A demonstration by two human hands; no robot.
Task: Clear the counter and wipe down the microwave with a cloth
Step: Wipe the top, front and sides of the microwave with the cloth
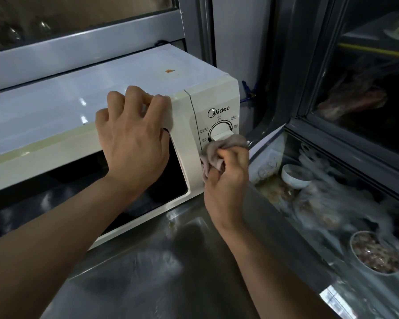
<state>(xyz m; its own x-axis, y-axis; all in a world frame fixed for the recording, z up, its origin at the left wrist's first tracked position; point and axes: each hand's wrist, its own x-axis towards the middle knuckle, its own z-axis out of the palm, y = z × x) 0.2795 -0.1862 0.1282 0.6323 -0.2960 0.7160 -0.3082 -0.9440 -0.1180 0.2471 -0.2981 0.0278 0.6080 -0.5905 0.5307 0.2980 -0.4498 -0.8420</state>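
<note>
White microwave (129, 93) sits on a steel desk (161, 268), door shut, control panel on its right end. Left hand (134, 139) lies over the top front corner of the door, fingers curled onto the top edge, bracing the case. Right hand (226, 178) grips a bunched greyish cloth (213, 157) and presses it against the control panel just below the upper dial (220, 132); the cloth touches the panel and the dial's lower tab. Step in hand, as I judge it: wiping the panel face around the dial. To do it well, keep the left hand braced so the case does not slide on the smooth steel, work the cloth in short strokes round the dial rather than across it so the setting is not turned, and fold a corner of the cloth out to reach the seam between door and panel. A small orange mark (169, 70) on the top will need a pass later. Whether a second dial lies under the cloth cannot be told; the hand hides it. To the right, a glass-fronted display case (346, 143) holds bowls of food, blurred. The steel in front of the microwave carries nothing in view.
</note>
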